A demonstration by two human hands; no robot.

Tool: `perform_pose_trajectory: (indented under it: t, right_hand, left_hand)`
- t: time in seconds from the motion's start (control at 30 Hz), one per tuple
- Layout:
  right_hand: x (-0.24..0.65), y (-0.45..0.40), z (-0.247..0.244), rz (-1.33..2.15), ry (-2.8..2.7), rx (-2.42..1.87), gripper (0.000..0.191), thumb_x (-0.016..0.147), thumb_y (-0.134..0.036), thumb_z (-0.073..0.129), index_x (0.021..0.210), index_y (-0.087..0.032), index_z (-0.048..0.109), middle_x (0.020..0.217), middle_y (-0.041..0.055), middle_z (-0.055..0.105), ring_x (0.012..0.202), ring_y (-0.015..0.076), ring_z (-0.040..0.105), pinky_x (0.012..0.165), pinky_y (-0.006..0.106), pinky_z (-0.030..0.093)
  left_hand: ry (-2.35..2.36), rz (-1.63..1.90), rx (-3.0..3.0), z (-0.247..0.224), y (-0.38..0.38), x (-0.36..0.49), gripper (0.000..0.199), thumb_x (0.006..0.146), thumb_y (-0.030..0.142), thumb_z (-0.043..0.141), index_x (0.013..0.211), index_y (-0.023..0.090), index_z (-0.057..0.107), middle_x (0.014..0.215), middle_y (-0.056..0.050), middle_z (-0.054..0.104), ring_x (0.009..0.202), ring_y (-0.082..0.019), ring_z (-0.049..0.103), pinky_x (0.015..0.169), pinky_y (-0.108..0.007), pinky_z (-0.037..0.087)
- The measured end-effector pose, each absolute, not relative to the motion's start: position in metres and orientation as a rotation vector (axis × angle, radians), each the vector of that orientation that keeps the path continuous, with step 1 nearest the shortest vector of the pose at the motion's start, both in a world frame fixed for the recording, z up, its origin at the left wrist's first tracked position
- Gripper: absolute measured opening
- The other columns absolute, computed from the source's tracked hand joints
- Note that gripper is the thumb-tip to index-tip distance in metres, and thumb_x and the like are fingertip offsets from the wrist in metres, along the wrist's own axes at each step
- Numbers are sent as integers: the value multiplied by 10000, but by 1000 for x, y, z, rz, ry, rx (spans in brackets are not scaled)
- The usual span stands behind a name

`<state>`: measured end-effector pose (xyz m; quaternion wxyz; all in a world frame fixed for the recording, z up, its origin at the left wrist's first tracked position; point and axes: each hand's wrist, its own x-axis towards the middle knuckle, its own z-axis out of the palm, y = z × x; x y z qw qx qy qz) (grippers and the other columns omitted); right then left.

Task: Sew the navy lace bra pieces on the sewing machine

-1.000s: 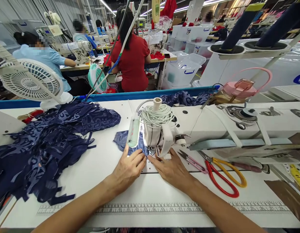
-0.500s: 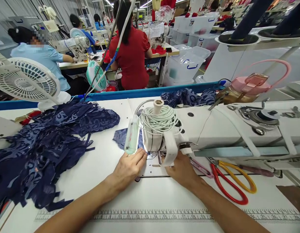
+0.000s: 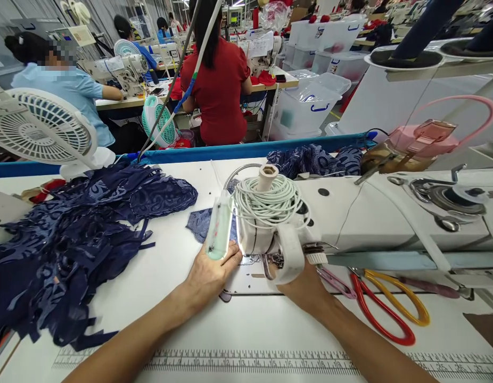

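Observation:
My left hand (image 3: 210, 274) lies palm down on the white bed of a sewing machine (image 3: 266, 234), its fingers stretched out toward the needle area. Part of those fingers is hidden behind a pale green lamp (image 3: 219, 229). Just beyond them is a piece of navy patterned lace fabric (image 3: 198, 224), partly covered by the lamp and the machine head. My right hand (image 3: 304, 284) reaches in behind the machine head from the right. Its fingers are hidden by the white guard, so what they touch does not show.
A heap of navy lace pieces (image 3: 82, 239) spreads over the left of the table, near a white fan (image 3: 42, 127). Red-and-yellow-handled scissors (image 3: 384, 303) lie right of my right hand. A pink-lidded bottle (image 3: 422, 138) stands behind the machine. Co-workers sit beyond the blue edge (image 3: 230, 150).
The view has shifted a little, so the machine appears farther right. My left hand has moved slightly left relative to the needle area. My right hand stays behind the machine head.

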<state>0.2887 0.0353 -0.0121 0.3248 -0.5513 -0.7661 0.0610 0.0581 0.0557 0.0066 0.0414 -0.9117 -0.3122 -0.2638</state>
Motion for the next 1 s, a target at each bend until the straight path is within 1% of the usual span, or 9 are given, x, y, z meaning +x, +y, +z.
perform_pose_trajectory:
  t: [0.17, 0.3, 0.4, 0.47, 0.53, 0.63, 0.73, 0.87, 1.0]
  right_hand:
    - [290, 33, -7, 199, -2003, -1516, 72, 772, -187, 571, 722, -236, 586, 577, 11, 572, 512, 190, 516, 405, 267, 317]
    - [290, 31, 0, 139, -2054, -1496, 122, 764, -151, 542, 661, -216, 539, 604, 21, 575, 527, 174, 509, 408, 253, 287]
    - [289, 30, 2, 69, -2097, -1379, 197, 764, -136, 518, 584, -205, 479, 544, 6, 512, 482, 146, 454, 427, 262, 281]
    - [289, 29, 4, 41, -2096, -1246, 212, 761, -129, 512, 568, -204, 466, 529, -4, 491, 481, 138, 449, 464, 271, 314]
    - [290, 29, 6, 39, -2075, -1124, 163, 765, -123, 511, 621, -199, 513, 565, -3, 527, 512, 143, 483, 510, 280, 356]
    - [292, 28, 11, 48, -2044, -1038, 105, 804, -130, 514, 776, -192, 593, 649, 11, 594, 566, 156, 539, 552, 287, 391]
    - [293, 29, 12, 39, -2039, -1023, 113, 839, -134, 509, 813, -195, 599, 636, 5, 582, 561, 155, 533, 565, 292, 392]
    - [293, 30, 13, 71, -2021, -1075, 205, 860, -111, 449, 700, -211, 529, 590, -6, 535, 537, 150, 492, 557, 298, 369]
    - [291, 33, 14, 87, -1976, -1108, 279, 877, -95, 390, 632, -226, 418, 553, -20, 480, 511, 150, 454, 542, 301, 352]
  left_hand:
    - [-942, -863, -2816, 8, 58, 56, 271, 906, 41, 403, 1014, 158, 623, 961, -81, 700, 952, -238, 653, 933, -510, 461]
    - [-951, -826, -2836, 7, 59, 55, 272, 925, 58, 393, 1028, 161, 622, 924, -70, 693, 914, -224, 653, 878, -470, 489]
    - [-965, -820, -2841, 6, 59, 54, 276, 925, 60, 399, 1049, 167, 621, 916, -69, 696, 907, -223, 654, 837, -445, 497]
    - [-964, -822, -2833, 5, 59, 54, 284, 920, 49, 402, 1046, 173, 624, 921, -69, 699, 903, -226, 658, 856, -467, 486]
    - [-968, -809, -2828, 5, 59, 53, 282, 913, 44, 414, 1035, 180, 629, 928, -66, 701, 893, -226, 661, 894, -500, 467]
    - [-996, -757, -2835, 7, 59, 53, 271, 899, 48, 446, 1025, 190, 639, 932, -61, 701, 869, -218, 660, 947, -528, 435]
    - [-1018, -719, -2836, 10, 58, 54, 290, 885, 34, 447, 1031, 192, 641, 925, -58, 702, 852, -214, 658, 985, -557, 402]
    - [-1038, -714, -2856, 13, 59, 54, 361, 840, -15, 424, 1055, 190, 629, 940, -61, 707, 867, -224, 662, 995, -580, 391]
    - [-1096, -707, -2935, 13, 61, 52, 477, 739, -67, 420, 1087, 195, 613, 967, -55, 704, 927, -231, 650, 971, -533, 429]
